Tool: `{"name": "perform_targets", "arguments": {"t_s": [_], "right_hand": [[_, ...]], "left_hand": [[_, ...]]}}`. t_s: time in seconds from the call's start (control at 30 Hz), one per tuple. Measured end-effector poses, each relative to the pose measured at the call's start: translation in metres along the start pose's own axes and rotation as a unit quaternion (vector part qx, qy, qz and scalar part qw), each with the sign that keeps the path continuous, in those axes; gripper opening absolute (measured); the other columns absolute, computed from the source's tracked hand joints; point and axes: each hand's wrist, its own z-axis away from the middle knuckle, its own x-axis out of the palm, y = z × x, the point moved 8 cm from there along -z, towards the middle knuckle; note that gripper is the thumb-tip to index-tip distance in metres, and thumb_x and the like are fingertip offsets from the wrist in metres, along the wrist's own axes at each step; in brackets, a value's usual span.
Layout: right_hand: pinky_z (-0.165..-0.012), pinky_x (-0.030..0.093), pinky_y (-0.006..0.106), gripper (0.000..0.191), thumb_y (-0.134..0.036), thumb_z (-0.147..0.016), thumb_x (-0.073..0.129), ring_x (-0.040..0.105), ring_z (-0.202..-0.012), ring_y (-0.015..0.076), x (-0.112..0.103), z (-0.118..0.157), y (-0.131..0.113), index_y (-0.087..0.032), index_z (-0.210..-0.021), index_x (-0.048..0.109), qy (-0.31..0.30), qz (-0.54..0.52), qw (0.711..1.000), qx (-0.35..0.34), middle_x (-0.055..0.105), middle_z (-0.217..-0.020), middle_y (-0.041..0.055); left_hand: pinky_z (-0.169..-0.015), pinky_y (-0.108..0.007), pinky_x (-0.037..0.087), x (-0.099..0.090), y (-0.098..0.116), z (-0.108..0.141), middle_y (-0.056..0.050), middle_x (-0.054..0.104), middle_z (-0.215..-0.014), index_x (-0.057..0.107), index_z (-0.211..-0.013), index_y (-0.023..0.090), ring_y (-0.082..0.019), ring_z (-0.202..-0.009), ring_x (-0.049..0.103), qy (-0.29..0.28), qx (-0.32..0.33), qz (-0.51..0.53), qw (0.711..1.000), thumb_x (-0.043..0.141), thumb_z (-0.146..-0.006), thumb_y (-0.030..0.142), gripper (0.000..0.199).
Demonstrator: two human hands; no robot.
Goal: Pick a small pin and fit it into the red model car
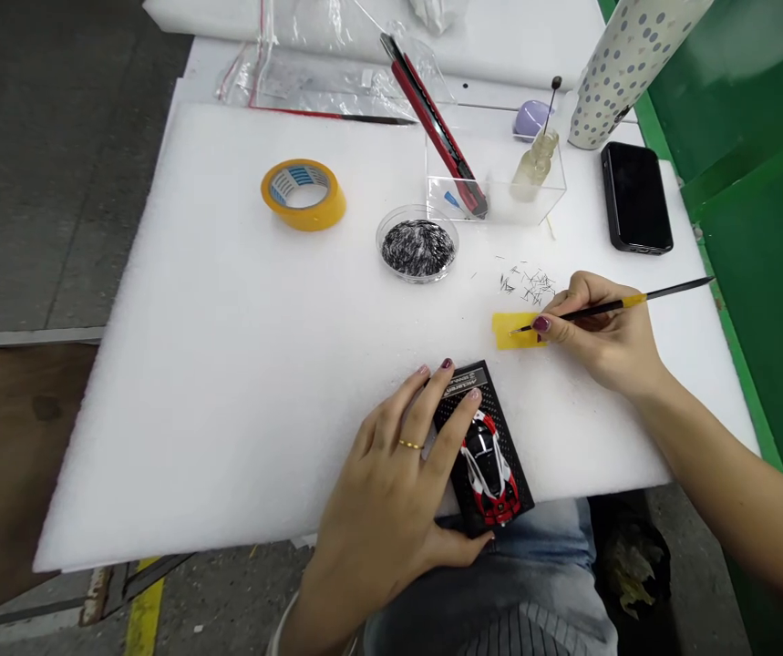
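My right hand (pixel 606 337) pinches a thin paintbrush (pixel 596 310) with a black handle and a yellow band. Its tip rests at a yellow piece of tape (pixel 504 330) on the white foam sheet. Near the sheet's front edge, my left hand (pixel 397 465) lies over a black display base (pixel 459 401), fingers along its left and top, thumb at its lower edge. On that base sits a red, white and black model car (pixel 490 465). Small black slivers (pixel 528 282) are scattered just beyond the tape.
A clear round dish of black slivers (pixel 418 248), a yellow tape roll (pixel 315 210) and a clear box (pixel 500 196) holding a red utility knife (pixel 432 118) and a small bottle (pixel 534 166) stand farther back. At right are a black phone-like device (pixel 637 196) and a dotted tumbler (pixel 627 73).
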Motion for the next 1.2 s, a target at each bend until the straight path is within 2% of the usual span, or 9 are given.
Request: {"name": "perform_targets", "arguments": {"t_s": [0.17,0.3,0.4,0.5,0.57,0.63,0.7,0.97,1.2], "right_hand": [[-0.045,0.043,0.029,0.043,-0.045,-0.061,0.095,0.058,-0.055,0.0147,0.000,0.001,-0.001,-0.023,-0.061,0.058,-0.003,-0.031,0.999,0.007,0.067,-0.065,0.0013],[-0.046,0.042,0.026,0.037,-0.037,-0.074,0.089,0.052,-0.049,0.0110,0.003,0.018,-0.016,-0.023,-0.065,0.056,0.013,-0.153,0.988,0.002,0.059,-0.056,-0.0037],[-0.041,0.038,0.026,0.035,-0.036,-0.081,0.084,0.045,-0.045,0.0112,0.016,0.042,-0.029,-0.026,-0.069,0.052,0.038,-0.221,0.975,-0.013,0.051,-0.053,-0.0060],[-0.036,0.032,0.028,0.036,-0.039,-0.085,0.079,0.040,-0.044,0.0138,0.034,0.064,-0.034,-0.028,-0.071,0.047,0.073,-0.249,0.966,-0.025,0.044,-0.052,-0.0057],[-0.036,0.028,0.029,0.036,-0.038,-0.087,0.077,0.038,-0.044,0.0146,0.045,0.073,-0.033,-0.028,-0.071,0.045,0.091,-0.269,0.958,-0.029,0.040,-0.051,-0.0053],[-0.037,0.026,0.031,0.035,-0.035,-0.087,0.075,0.037,-0.044,0.0151,0.053,0.078,-0.029,-0.027,-0.071,0.045,0.100,-0.291,0.951,-0.029,0.040,-0.051,-0.0045],[-0.039,0.026,0.032,0.032,-0.032,-0.088,0.073,0.037,-0.045,0.0157,0.057,0.081,-0.025,-0.027,-0.072,0.046,0.104,-0.303,0.947,-0.026,0.042,-0.053,-0.0038],[-0.040,0.029,0.033,0.028,-0.032,-0.088,0.073,0.041,-0.046,0.0167,0.057,0.082,-0.023,-0.028,-0.073,0.050,0.108,-0.306,0.946,-0.022,0.047,-0.053,-0.0020],[-0.042,0.031,0.031,0.023,-0.023,-0.089,0.071,0.042,-0.048,0.0144,0.059,0.081,-0.025,-0.025,-0.075,0.054,0.101,-0.335,0.936,-0.037,0.048,-0.055,-0.0029]], "left_hand": [[-0.105,-0.049,0.039,0.000,0.000,0.000,-0.024,0.046,-0.152,0.046,-0.145,0.009,-0.041,-0.138,0.043,0.003,0.002,-0.001,1.000,0.087,-0.051,0.059,0.113],[-0.110,-0.049,0.042,-0.008,-0.003,0.003,-0.024,0.048,-0.152,0.048,-0.138,0.007,-0.039,-0.143,0.041,0.037,-0.011,0.064,0.997,0.082,-0.060,0.062,0.101],[-0.114,-0.048,0.043,-0.015,-0.007,0.004,-0.020,0.051,-0.151,0.046,-0.140,0.007,-0.036,-0.147,0.039,0.070,-0.027,0.145,0.987,0.067,-0.072,0.070,0.095],[-0.116,-0.050,0.042,-0.019,-0.008,0.004,-0.016,0.054,-0.149,0.042,-0.147,0.009,-0.034,-0.147,0.041,0.096,-0.045,0.198,0.974,0.041,-0.087,0.077,0.091],[-0.118,-0.048,0.041,-0.018,-0.009,0.002,-0.013,0.056,-0.148,0.043,-0.148,0.013,-0.031,-0.146,0.043,0.111,-0.072,0.222,0.966,0.033,-0.095,0.069,0.078],[-0.119,-0.046,0.040,-0.017,-0.009,0.001,-0.010,0.058,-0.146,0.046,-0.146,0.016,-0.028,-0.145,0.045,0.137,-0.102,0.233,0.957,0.037,-0.099,0.051,0.060],[-0.119,-0.045,0.040,-0.015,-0.010,0.001,-0.009,0.060,-0.144,0.048,-0.144,0.017,-0.026,-0.143,0.046,0.159,-0.124,0.239,0.950,0.040,-0.098,0.039,0.051],[-0.118,-0.047,0.040,-0.014,-0.009,0.001,-0.008,0.062,-0.142,0.050,-0.142,0.018,-0.026,-0.143,0.047,0.153,-0.139,0.269,0.941,0.036,-0.101,0.047,0.052],[-0.119,-0.046,0.039,-0.013,-0.012,0.003,-0.006,0.062,-0.142,0.052,-0.143,0.020,-0.027,-0.143,0.047,0.162,-0.146,0.288,0.932,0.044,-0.101,0.044,0.049]]}}
